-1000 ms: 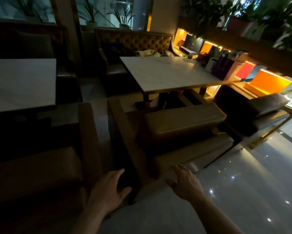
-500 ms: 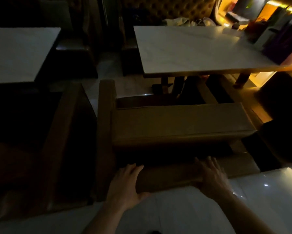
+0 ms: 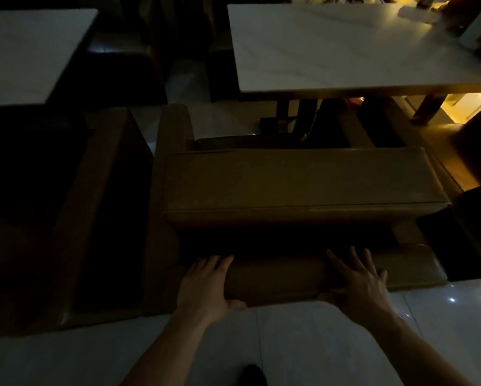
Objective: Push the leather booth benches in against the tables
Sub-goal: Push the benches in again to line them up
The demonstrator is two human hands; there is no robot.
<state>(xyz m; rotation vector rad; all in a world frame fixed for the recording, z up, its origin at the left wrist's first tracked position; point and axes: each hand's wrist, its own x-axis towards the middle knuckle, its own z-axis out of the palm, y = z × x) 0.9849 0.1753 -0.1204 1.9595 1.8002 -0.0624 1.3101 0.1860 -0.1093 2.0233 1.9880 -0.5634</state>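
Note:
A brown leather booth bench [image 3: 303, 188] stands in front of me, its seat cushion facing a white marble table [image 3: 345, 48]. A strip of floor and the table's dark pedestal show between bench and table. My left hand [image 3: 206, 285] and my right hand [image 3: 359, 280] both rest on the padded top of the bench's backrest [image 3: 278, 280], fingers over the top and thumbs on my side of it. The light is dim.
A second brown bench [image 3: 100, 207] stands to the left, beside another white table [image 3: 30, 54]. Dark booth seats [image 3: 122, 51] sit behind both tables. Items lie on the far right of the near table. Glossy white floor tiles [image 3: 317, 344] lie under me.
The view has tilted down and closed in on the bench. Both hands have moved forward from reaching toward the backrest to lying on its top edge.

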